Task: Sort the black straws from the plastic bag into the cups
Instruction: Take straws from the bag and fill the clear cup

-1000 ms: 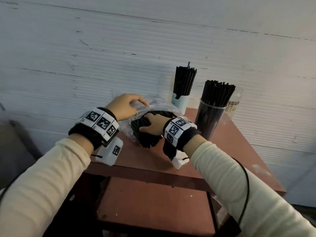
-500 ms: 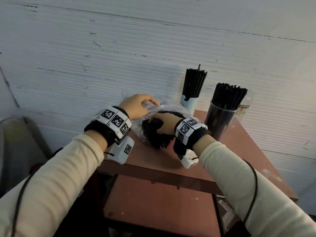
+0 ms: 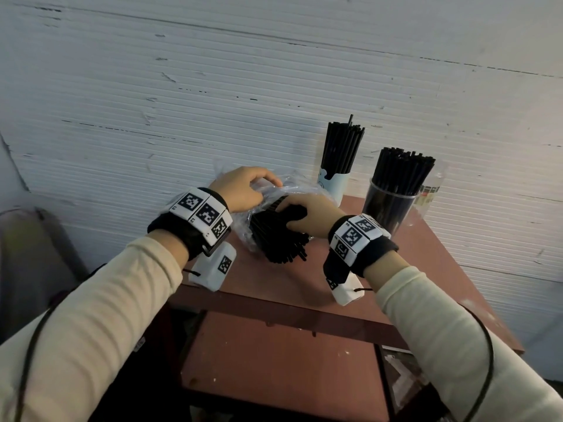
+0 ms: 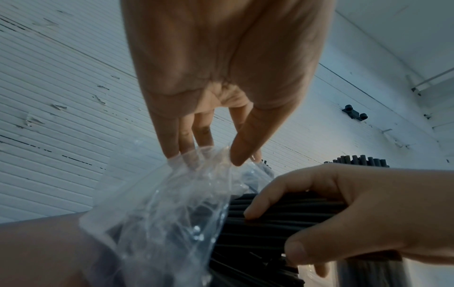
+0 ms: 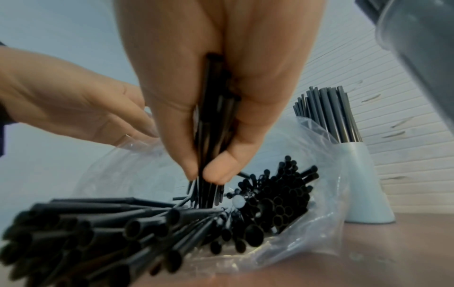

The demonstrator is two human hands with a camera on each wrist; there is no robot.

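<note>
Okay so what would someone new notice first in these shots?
Probably the two hands in the clear plastic bag at the table's back left: the right hand grips a bunch of thin black straws, the left hand pinches the bag's edge. Next, two straw-packed cups behind: a pale blue cup and a clear cup.

- reddish-brown table (image 3: 426, 269), top a bit scuffed with pale specks near the right edge
- lower shelf (image 3: 274, 360) under it, same reddish colour
- white ribbed wall (image 3: 213, 102) behind, paint chipped in spots
- small black bracket thing (image 4: 353, 113) up on the wall
- grey blurry shape (image 3: 30, 254) far left, can't tell what
</note>
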